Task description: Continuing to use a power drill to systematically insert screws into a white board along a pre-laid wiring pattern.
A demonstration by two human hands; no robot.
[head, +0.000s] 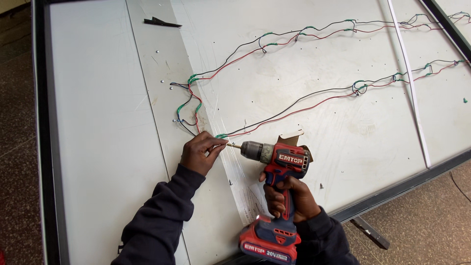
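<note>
The right hand (289, 196) is clamped around the grip of a red and black cordless drill (274, 196), which lies almost level and points left, its battery pack at the near edge of the view. The left hand (200, 152) sits just left of the drill's nose, with thumb and fingertips pinched together on something small at the tip of the bit (234, 145). It is probably a screw, but it is too small to tell for sure. Both hands are in dark sleeves and sit near each other, with only the chuck between them.

The work rests on a large white panel (98, 122) framed by a dark rim. A narrower grey strip (162, 59) runs from the far side toward the near side across it, and the pinching fingers are at its right edge. Red and black wires (294, 105) with green ties run in two long lines from the far right toward the hands, the nearer line ending just above the left hand. A small torn piece of cardboard (290, 139) lies just behind the drill body. A small dark tool (161, 22) lies on the strip at the far left.
</note>
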